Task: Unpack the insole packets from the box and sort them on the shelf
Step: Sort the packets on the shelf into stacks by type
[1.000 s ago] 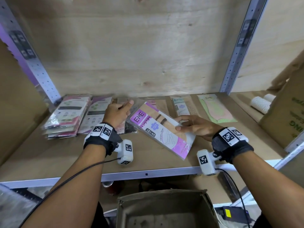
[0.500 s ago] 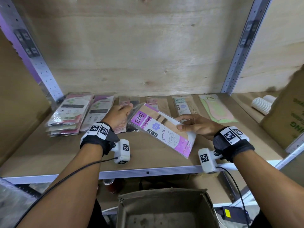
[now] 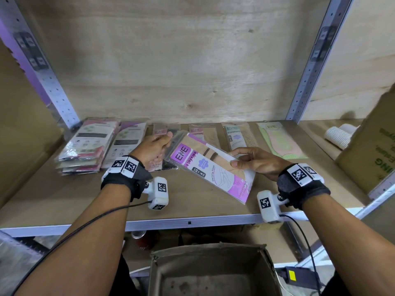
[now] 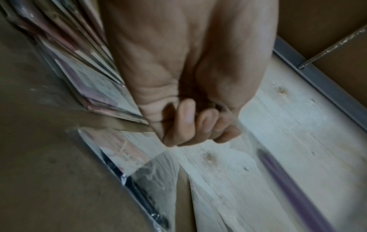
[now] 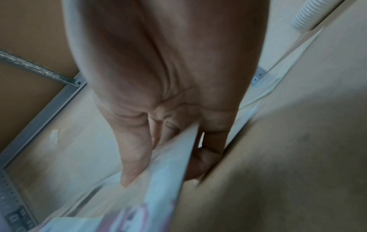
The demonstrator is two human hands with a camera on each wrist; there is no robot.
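My right hand [image 3: 235, 159] pinches the right edge of a purple and beige ENE stocking packet [image 3: 209, 167], thumb on top and fingers beneath, and holds it tilted over the middle of the shelf [image 3: 85, 199]. The right wrist view shows that packet's [image 5: 158, 180] edge between thumb and fingers of the right hand [image 5: 168, 157]. My left hand [image 3: 164, 142] grips a packet with a pink label [image 3: 160, 132] just left of it. Its fingers [image 4: 194, 125] are curled in the left wrist view. The open cardboard box [image 3: 213, 251] stands below the shelf; its visible part looks bare.
Two stacks of packets [image 3: 85, 146] [image 3: 128, 139] lie at the shelf's back left. Single packets lie along the back: beige [image 3: 201, 133], teal [image 3: 237, 135], green [image 3: 277, 142]. A white roll [image 3: 339, 135] and a cardboard carton [image 3: 376, 157] are at right. Metal uprights [image 3: 307, 67] frame the bay.
Both hands stay almost where they were and keep hold of their packets. The left thumb has settled lower onto its packet.
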